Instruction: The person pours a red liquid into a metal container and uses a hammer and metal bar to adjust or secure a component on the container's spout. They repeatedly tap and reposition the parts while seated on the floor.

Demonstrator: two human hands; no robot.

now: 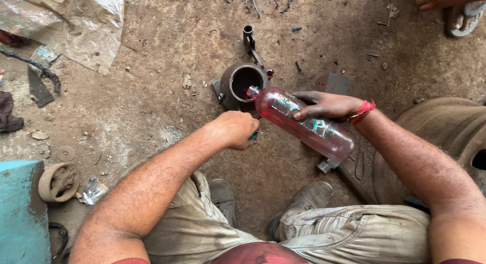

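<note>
Under my right hand, fingers wrapped over a clear plastic bottle of reddish liquid, tilted, neck just above the open metal cylinder on the dirt floor. Bottle label: pale band with green marks, beneath my fingertips. Left hand is curled shut on a small teal object, mostly hidden, just beside the cylinder.

A bare, oil-stained dirt floor carries everything here. A dark round metal housing with an open mouth sits on it, a short steel tube socket just beyond. A crumpled dusty plastic sheet lies far left, near a rusty grooved pulley wheel and a worn tyre at right.
</note>
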